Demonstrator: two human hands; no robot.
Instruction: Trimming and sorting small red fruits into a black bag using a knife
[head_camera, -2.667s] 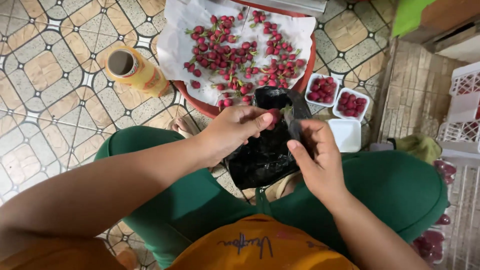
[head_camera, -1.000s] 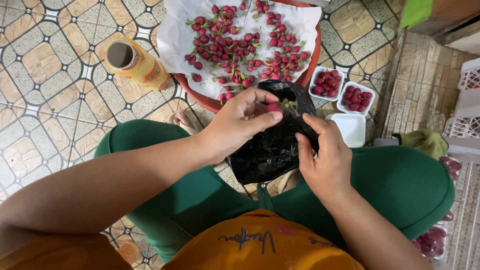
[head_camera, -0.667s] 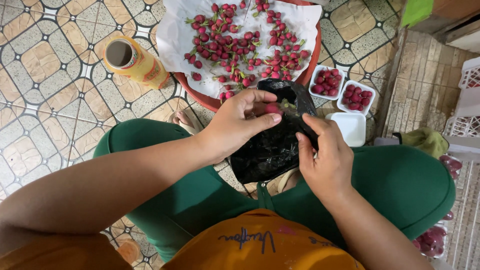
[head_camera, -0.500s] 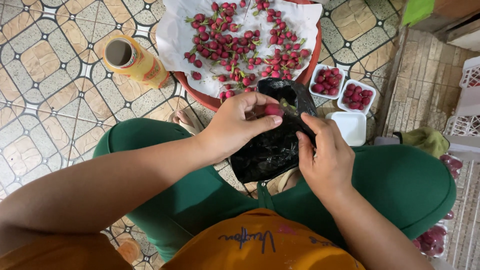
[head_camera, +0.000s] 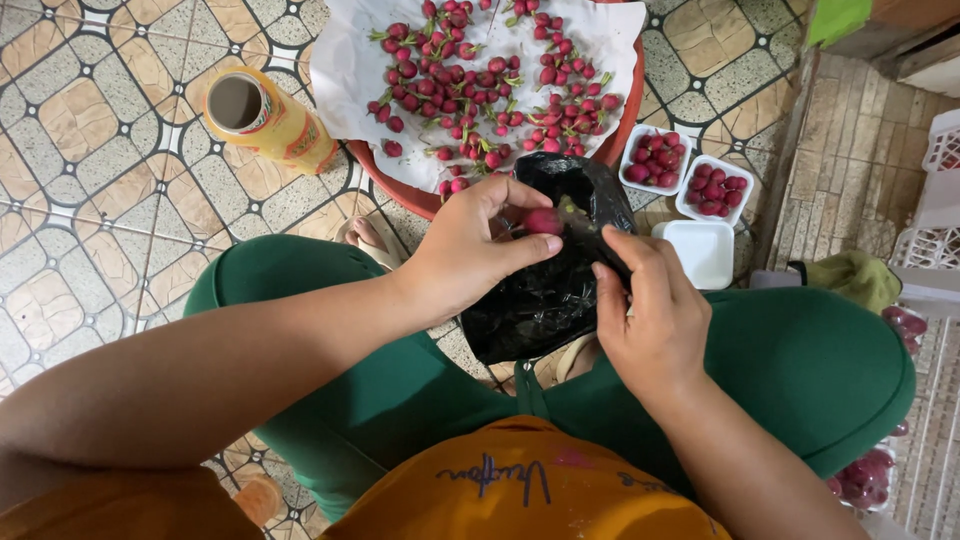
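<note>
Fruit held over a black bag

Fingers of the left hand (head_camera: 470, 250) are pinching a small red fruit (head_camera: 543, 221) between thumb and forefinger, holding it right at the mouth of a black plastic bag (head_camera: 545, 290). The right hand (head_camera: 655, 320) is curling closed on the bag's right edge, gripping the plastic. The bag is resting between the person's knees, which are clad in green trousers (head_camera: 800, 370), above an orange shirt (head_camera: 520, 490).

Just beyond the bag, a red basin (head_camera: 415, 195) lined with white paper (head_camera: 340, 70) is sitting on the tiled floor (head_camera: 90, 130), with many red fruits (head_camera: 480, 80) spread over the paper. Left of the basin, an open yellow can (head_camera: 265, 120) is lying tilted on the floor. Right of the basin, two small white trays of fruit (head_camera: 685, 175) are sitting side by side, and an empty white tray (head_camera: 700, 250) is sitting just below them.
</note>
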